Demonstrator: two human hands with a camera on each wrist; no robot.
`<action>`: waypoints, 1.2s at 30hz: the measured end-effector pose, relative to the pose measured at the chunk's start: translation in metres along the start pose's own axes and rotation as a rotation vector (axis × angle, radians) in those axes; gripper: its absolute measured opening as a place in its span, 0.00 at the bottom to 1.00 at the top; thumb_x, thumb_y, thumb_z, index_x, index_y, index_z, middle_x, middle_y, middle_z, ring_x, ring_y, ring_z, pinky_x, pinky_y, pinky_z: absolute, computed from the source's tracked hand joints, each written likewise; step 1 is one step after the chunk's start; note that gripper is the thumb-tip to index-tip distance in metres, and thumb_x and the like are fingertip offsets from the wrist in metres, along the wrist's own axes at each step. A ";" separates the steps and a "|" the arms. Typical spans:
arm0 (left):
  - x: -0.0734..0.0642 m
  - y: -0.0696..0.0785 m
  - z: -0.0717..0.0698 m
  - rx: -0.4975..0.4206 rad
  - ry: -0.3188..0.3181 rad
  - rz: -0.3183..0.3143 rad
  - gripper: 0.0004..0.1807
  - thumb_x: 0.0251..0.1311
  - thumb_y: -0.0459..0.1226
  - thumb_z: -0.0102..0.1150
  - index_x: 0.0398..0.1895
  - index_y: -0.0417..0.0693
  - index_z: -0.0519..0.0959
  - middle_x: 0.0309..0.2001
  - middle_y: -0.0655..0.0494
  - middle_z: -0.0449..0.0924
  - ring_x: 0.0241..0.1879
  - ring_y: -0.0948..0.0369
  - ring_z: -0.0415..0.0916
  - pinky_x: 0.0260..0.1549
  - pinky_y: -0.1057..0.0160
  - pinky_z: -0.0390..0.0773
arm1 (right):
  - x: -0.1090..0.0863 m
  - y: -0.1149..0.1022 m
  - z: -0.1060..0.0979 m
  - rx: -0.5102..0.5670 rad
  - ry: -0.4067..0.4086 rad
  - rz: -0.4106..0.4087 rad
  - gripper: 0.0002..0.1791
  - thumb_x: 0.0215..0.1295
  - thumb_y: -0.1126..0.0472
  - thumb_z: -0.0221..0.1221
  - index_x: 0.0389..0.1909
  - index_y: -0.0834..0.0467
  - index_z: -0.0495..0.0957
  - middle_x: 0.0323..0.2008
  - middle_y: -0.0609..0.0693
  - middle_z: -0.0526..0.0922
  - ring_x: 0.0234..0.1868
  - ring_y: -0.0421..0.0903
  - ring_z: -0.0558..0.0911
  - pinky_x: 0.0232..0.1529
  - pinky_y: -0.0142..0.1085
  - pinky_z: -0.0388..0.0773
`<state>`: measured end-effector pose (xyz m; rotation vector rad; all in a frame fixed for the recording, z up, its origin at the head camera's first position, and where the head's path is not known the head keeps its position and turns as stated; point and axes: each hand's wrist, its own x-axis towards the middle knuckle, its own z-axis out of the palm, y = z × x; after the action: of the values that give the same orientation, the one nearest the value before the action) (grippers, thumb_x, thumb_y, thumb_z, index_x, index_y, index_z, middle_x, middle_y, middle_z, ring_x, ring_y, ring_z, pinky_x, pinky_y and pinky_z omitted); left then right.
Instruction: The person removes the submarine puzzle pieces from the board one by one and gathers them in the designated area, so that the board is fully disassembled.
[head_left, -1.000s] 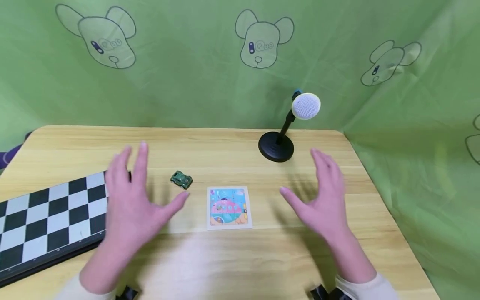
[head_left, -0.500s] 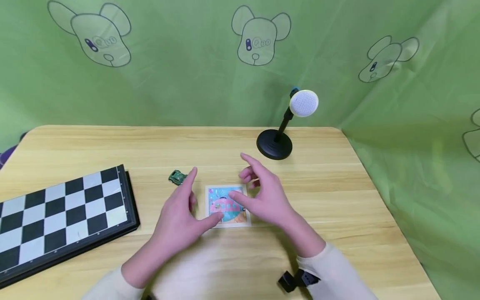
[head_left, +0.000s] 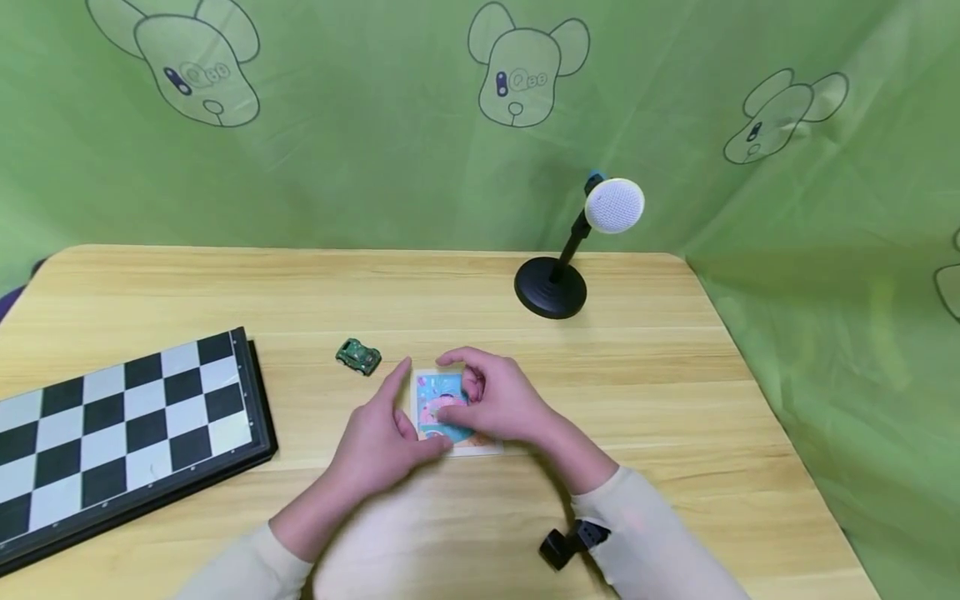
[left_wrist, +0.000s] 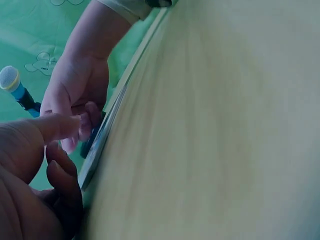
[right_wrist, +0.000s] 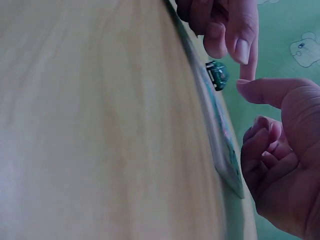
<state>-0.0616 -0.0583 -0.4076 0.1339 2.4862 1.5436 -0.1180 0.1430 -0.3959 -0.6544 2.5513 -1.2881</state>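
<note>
A small square picture board [head_left: 433, 390] with a white border and a pink submarine scene lies flat on the table. My left hand [head_left: 378, 442] is at its left side, index finger and thumb extended, the other fingers bent. From the right, my right hand [head_left: 510, 400] reaches over the board and covers much of it; its index and thumb point left, its other fingers curled. In the right wrist view the board [right_wrist: 222, 137] lies beneath the right hand [right_wrist: 287, 155], whose thumb tip is close to the left hand [right_wrist: 227, 30]. Nothing shows between the fingers of either hand.
A green toy car [head_left: 358, 357] sits just beyond the left hand. At left lies a black-and-white chessboard [head_left: 146, 412]. A microphone [head_left: 615, 206] on a stand with a round black base [head_left: 550, 288] is at the back right. A green curtain [head_left: 375, 150] hangs behind the table.
Both hands, first spread wide apart in the air, have come inward and together over the board. The right hand has moved further left in the last half second. The board stays in place.
</note>
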 end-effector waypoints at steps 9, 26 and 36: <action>0.002 -0.004 0.005 0.021 0.009 -0.019 0.58 0.43 0.40 0.81 0.77 0.41 0.56 0.18 0.59 0.74 0.17 0.61 0.72 0.22 0.60 0.73 | 0.009 0.002 0.009 -0.077 -0.058 0.002 0.30 0.50 0.54 0.77 0.55 0.53 0.79 0.20 0.43 0.68 0.21 0.38 0.67 0.27 0.33 0.69; 0.004 -0.006 0.007 0.048 -0.004 -0.012 0.53 0.44 0.37 0.78 0.75 0.37 0.60 0.18 0.58 0.73 0.15 0.60 0.71 0.16 0.61 0.70 | 0.011 0.001 0.010 -0.133 -0.076 0.031 0.26 0.48 0.54 0.77 0.50 0.52 0.82 0.18 0.42 0.67 0.19 0.37 0.66 0.27 0.32 0.69; 0.005 -0.006 0.007 0.042 -0.012 -0.020 0.54 0.45 0.37 0.79 0.76 0.36 0.59 0.17 0.58 0.73 0.14 0.60 0.71 0.16 0.61 0.70 | 0.014 -0.009 0.008 -0.203 -0.140 0.064 0.26 0.51 0.53 0.76 0.52 0.53 0.82 0.16 0.43 0.71 0.18 0.37 0.70 0.22 0.33 0.68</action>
<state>-0.0645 -0.0546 -0.4166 0.1242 2.5035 1.4793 -0.1250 0.1259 -0.3930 -0.6688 2.5848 -0.9366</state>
